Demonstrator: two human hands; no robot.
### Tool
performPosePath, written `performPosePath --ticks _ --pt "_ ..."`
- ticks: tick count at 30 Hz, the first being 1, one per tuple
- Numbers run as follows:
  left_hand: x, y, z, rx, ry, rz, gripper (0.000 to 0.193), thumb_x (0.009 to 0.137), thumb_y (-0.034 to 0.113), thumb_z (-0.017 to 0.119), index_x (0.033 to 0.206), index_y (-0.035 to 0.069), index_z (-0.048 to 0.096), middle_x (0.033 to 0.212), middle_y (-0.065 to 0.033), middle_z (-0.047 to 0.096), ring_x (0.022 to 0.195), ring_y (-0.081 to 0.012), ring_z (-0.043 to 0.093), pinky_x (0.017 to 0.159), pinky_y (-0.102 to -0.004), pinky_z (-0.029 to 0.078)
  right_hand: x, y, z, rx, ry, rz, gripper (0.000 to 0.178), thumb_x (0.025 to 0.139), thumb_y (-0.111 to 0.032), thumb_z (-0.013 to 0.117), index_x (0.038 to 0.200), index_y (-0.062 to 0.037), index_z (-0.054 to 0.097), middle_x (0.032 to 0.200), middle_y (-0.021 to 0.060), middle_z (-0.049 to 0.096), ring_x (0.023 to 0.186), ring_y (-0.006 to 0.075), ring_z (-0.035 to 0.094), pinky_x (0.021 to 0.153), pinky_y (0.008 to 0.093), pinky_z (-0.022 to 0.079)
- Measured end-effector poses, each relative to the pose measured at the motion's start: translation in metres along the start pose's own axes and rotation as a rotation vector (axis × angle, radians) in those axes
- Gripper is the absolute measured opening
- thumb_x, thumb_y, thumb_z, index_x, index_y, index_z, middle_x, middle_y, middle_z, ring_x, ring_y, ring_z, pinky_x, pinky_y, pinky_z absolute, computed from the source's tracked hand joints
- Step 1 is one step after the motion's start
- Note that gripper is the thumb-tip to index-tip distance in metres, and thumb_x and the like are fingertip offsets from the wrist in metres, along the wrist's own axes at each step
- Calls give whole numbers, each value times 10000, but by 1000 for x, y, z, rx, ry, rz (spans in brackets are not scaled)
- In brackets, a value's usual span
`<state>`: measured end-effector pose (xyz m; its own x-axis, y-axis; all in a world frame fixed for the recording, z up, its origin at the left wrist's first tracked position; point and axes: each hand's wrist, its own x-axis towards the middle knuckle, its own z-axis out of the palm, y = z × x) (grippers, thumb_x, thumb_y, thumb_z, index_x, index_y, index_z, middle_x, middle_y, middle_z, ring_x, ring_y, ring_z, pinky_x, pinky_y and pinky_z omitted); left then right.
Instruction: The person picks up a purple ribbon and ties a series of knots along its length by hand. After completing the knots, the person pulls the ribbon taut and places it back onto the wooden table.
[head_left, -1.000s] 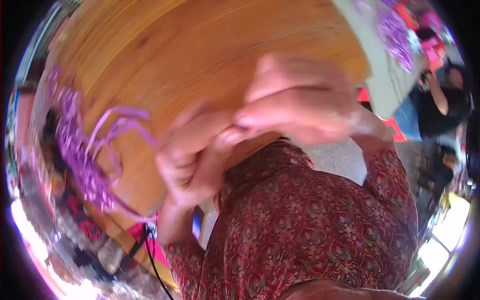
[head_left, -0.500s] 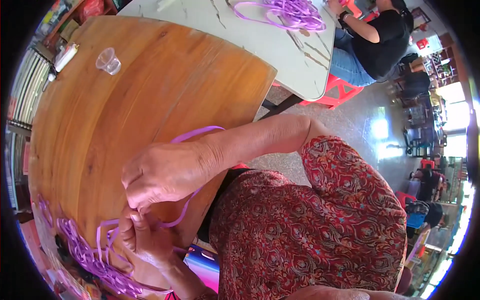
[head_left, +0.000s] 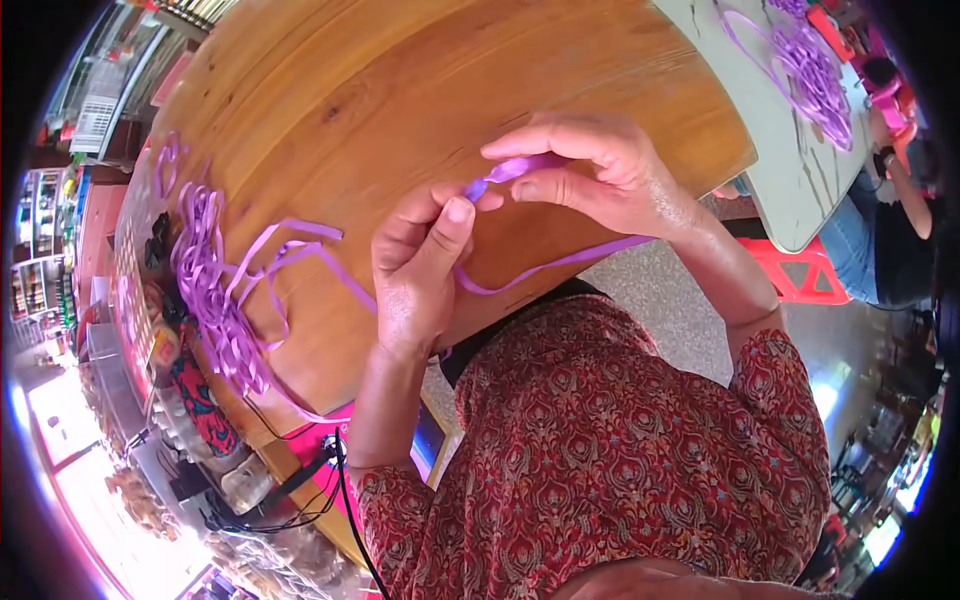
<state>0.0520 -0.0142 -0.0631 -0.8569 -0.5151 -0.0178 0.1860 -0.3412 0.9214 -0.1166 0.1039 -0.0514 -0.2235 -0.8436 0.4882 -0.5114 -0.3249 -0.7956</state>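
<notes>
A narrow purple ribbon runs between my two hands above the wooden table. My left hand pinches it between thumb and fingers at a small bluish-purple knot or fold. My right hand has its thumb and index finger apart, with the twisted ribbon passing between them into the hand; its other fingers are mostly hidden. A loop of ribbon hangs below both hands. Left of my hands, a tangled heap of purple ribbon lies along the table edge, with loose strands reaching toward my left wrist.
The wooden table curves around in front of me. At right, a white marbled table bears another purple ribbon heap, with a person and a red stool beside it. Black cables and cluttered shelves are at left.
The view has swung leftward. My hands, close together before, are now farther apart, with the ribbon stretched between them. The right thumb and index finger have spread.
</notes>
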Motion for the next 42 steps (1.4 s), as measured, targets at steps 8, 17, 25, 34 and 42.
performPosePath --ticks 8,17,25,34,42 --pt "1 -1 4 -71 -4 -14 183 922 156 556 1029 16 605 856 -63 655 548 -28 346 499 -183 304 -6 2 -5 -54 10 -4 223 802 -38 657 1024 -23 649 847 71 653 747 167 613 646 261 477" --pt "4 0 12 223 -61 -7 240 944 178 512 920 -25 637 709 17 533 600 -52 393 558 -199 313 -14 -2 -11 -180 24 -168 413 752 -124 713 1145 -71 596 938 79 638 825 229 625 648 329 490" --pt "6 13 23 912 -95 416 214 902 171 541 906 -29 617 837 -104 555 750 -183 527 674 -275 414 -37 -26 -30 -468 1 -146 222 772 -142 695 972 -70 627 761 52 565 661 236 582 522 342 440" --pt "6 10 3 876 97 342 71 849 18 577 882 -11 633 831 -78 585 761 -156 547 688 -252 429 -105 -66 -158 -46 308 552 154 865 -126 611 999 -73 664 819 -8 658 716 50 592 592 205 453" --pt "17 7 14 981 -24 378 61 842 11 570 867 -26 612 821 -45 556 759 -120 506 687 -235 411 -114 -37 -355 -887 841 353 267 831 -184 646 1082 -94 643 969 32 650 840 209 609 731 304 476"
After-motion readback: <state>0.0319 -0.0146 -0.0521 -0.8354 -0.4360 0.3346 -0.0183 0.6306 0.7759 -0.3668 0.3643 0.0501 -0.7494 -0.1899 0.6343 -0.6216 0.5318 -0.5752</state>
